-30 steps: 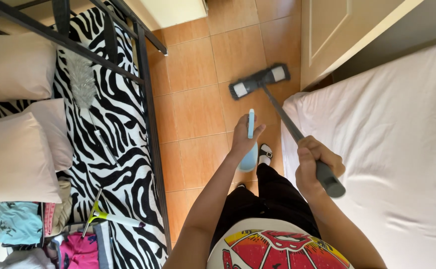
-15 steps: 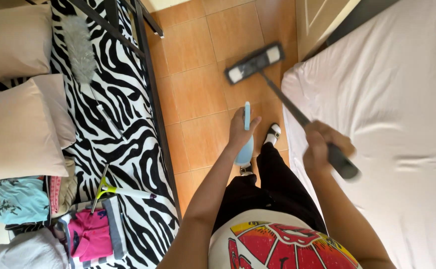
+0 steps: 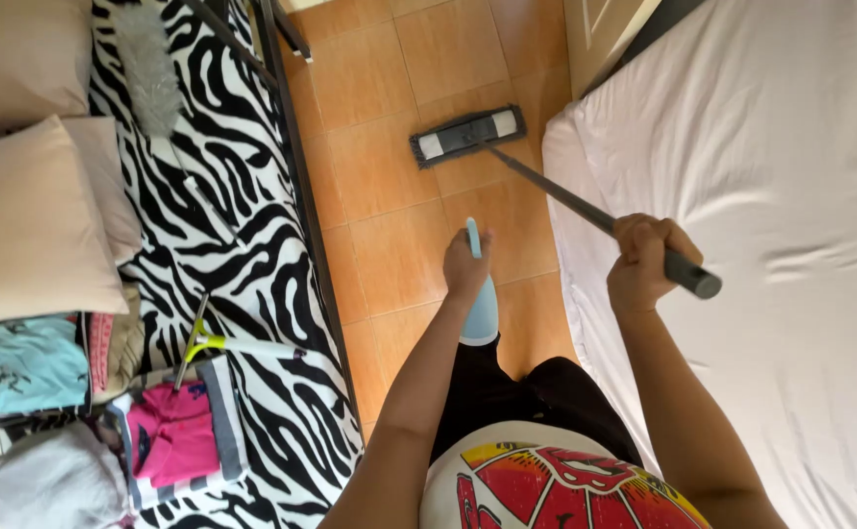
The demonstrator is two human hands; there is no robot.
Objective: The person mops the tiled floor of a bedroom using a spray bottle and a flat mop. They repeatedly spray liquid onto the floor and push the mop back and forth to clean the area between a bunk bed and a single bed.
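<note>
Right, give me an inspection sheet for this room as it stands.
Surface: orange tiled floor, bare where visible.
Job's things: flat mop, head on the tiles between the two beds, grey handle slanting up; light blue bottle, pointing down at the floor.
Clutter: feather duster, window squeegee, pillows and folded clothes on the zebra-print bed.
Hands: right hand closed around the mop handle near its end; left hand closed around the bottle.
Cables: nothing seen.
Surroundings: white-sheeted bed on the right, pale door at top.
</note>
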